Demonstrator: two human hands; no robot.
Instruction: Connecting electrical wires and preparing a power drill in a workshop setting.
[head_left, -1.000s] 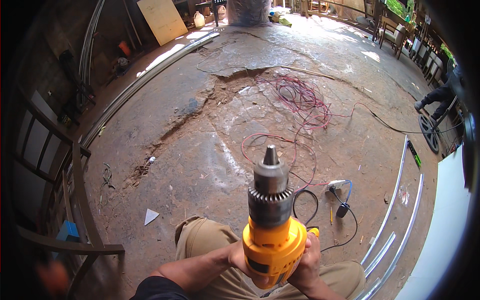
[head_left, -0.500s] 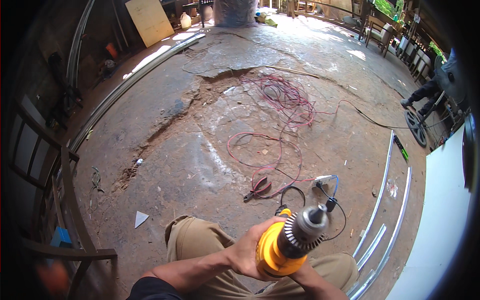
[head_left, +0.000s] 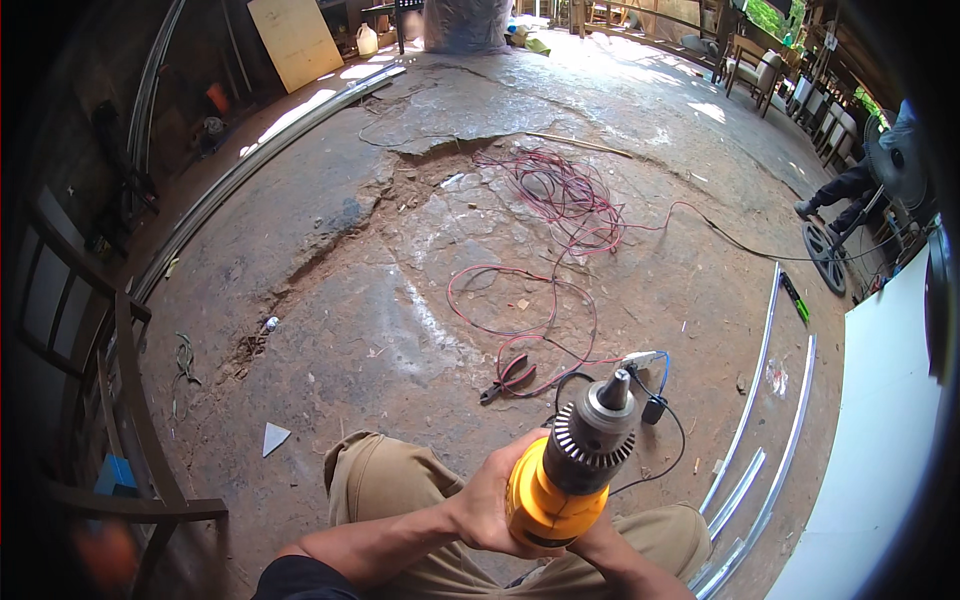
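Note:
A yellow corded drill (head_left: 540, 500) with a black and silver keyless-looking chuck (head_left: 593, 430) is held up over my lap, its nose pointing up and away from me. My left hand (head_left: 488, 505) is closed round the left side of the yellow body. Behind the drill, at its lower right, is my right hand (head_left: 597, 545); its fingers are hidden by the drill body. The chuck's jaws come to a narrow tip, and I see no bit in them. Just beyond, red-handled pliers (head_left: 508, 378) lie on the floor beside a white power outlet (head_left: 638, 360).
Tangled red wire (head_left: 565, 195) lies ahead on the cracked floor. Metal strips (head_left: 738, 490), a green-black cutter (head_left: 795, 297) and a white panel (head_left: 875, 420) are on the right. A dark frame (head_left: 140, 400) stands left. Another person's legs (head_left: 850, 190) show at far right.
The drill's nose has tipped upward and shifted a little left, showing more of the chuck's side. My left hand keeps its hold. The whole view has shifted slightly.

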